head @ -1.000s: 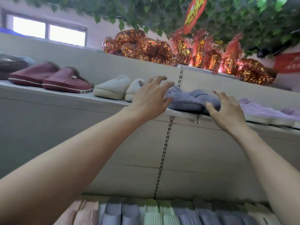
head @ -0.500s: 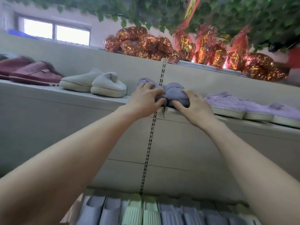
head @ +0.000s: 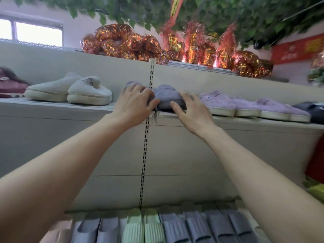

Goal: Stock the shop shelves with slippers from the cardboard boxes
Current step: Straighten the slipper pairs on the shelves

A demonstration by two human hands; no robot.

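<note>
Head view, looking up along two bare forearms at a pale shelving wall.

1. Upper shelf (head: 52, 104): a pale board across the full width, split at the middle by a slotted upright (head: 145, 155).
2. Grey-lilac plush slippers, one pair, on the upper shelf at the upright, side by side and touching. The near-left slipper (head: 130, 84) is mostly covered, with only its back edge showing. The near-right slipper (head: 166, 95) shows its rounded top.
3. Left hand (head: 135, 102): palm down on the near-left slipper. Its fingers (head: 140, 90) are spread apart and laid over the plush, and the thumb reaches to the seam between the two slippers.
4. Right hand (head: 192, 113): set against the right flank of the near-right slipper. Its fingers (head: 185, 97) are fairly straight and slightly apart, the tips rest on the plush, and the thumb lies along the front edge. Neither hand is closed round a slipper.
5. Cream slippers (head: 87, 92): one pair, on the same shelf just left of the left hand.
6. Maroon slipper (head: 10, 84): at the far left edge, cut off by the frame.
7. Lilac ribbed slippers (head: 220, 102): in a row just right of the right hand. A dark slipper (head: 315, 112) lies beyond them.
8. Lower shelf row: grey-blue slides (head: 177, 228), a green pair (head: 134, 228) and a pink pair (head: 57, 233), packed toe-up.
9. Top of the unit: foil-wrapped bundles (head: 122, 42) in red and gold.
10. Overhead: a green leaf garland (head: 219, 11). A window (head: 35, 33) is at upper left.
</note>
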